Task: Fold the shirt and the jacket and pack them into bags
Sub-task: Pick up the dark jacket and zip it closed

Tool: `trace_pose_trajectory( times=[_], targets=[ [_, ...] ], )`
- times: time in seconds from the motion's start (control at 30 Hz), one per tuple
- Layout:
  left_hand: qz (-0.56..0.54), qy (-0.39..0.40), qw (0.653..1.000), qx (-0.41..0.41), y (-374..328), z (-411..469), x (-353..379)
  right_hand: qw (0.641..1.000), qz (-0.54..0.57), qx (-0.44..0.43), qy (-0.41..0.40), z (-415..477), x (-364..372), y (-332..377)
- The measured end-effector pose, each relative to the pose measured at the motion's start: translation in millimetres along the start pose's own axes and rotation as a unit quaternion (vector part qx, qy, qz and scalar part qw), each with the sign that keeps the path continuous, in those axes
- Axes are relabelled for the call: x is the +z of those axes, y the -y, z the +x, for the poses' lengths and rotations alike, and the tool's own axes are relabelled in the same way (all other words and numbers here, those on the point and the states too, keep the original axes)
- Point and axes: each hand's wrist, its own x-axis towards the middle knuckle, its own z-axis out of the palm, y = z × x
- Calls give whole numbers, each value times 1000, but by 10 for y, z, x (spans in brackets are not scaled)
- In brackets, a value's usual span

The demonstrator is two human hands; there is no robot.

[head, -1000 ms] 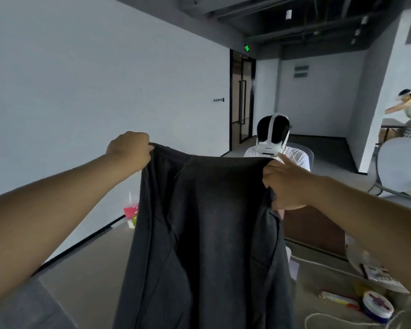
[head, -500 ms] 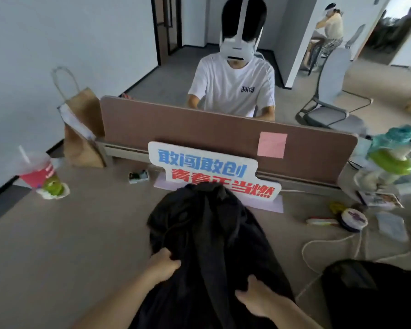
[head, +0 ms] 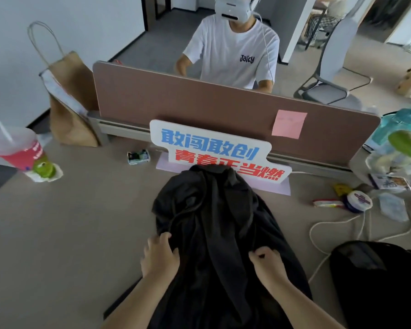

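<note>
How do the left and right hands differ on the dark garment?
The left hand grips a fold at the left edge of the dark garment, fingers loosely spread; the right hand is a tight fist on its right half. The left hand reaches slightly farther forward. Both grip cloth.

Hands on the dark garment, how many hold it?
2: left hand grips the dark grey fabric garment at its left edge; right hand pinches a fold on its right.

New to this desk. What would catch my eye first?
The jacket lies rumpled on the desk, with the left hand and right hand gripping its cloth. Behind it, a white sign with blue and red characters stands in front of the brown divider. A pink cup sits far left.
</note>
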Motion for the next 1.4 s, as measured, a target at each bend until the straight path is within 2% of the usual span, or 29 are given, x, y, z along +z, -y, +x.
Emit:
trace_pose_trajectory(
  times=[0.03,0.17,0.33,0.43,0.5,0.57,0.67,0.77,0.93,1.07,1.13,1.2,1.3,1.37,1.4],
  targets=[
    [1,-1,1000,-1,45,28,-35,999,34,-6,-4,48,7,61],
    [-94,89,991,-22,194,111,-143,991,127,7,-47,167,-12,223],
    [-192,116,975,-9,116,55,-304,991,134,14,-20,233,-45,205],
    [-251,85,964,15,-8,-26,-389,988,106,-1,-115,184,-166,138],
    [-258,83,962,34,-89,-97,-380,983,79,13,-165,153,-239,113],
    [-227,113,966,51,-158,-164,-313,982,30,8,-189,155,-260,100],
    [-146,146,976,76,-225,-242,-164,975,1,-70,-209,171,-264,201],
    [-114,137,980,85,-205,-395,-68,982,36,-100,-155,251,-235,445],
    [-70,142,982,101,48,-537,-62,993,118,-15,2,475,42,598],
    [-32,197,974,102,311,-563,-29,991,131,-3,-9,510,203,495],
    [-9,207,972,114,327,-522,-69,978,205,22,15,442,184,517],
    [-33,157,978,131,151,-466,-162,965,257,48,22,402,58,511],
    [-95,62,986,124,-183,-284,-233,945,315,81,-43,405,-278,579],
    [-106,61,988,94,-346,-144,-209,924,363,88,-74,398,-535,731],
    [-99,82,988,83,-401,-95,-182,920,384,52,-62,378,-657,856]
  ],
)
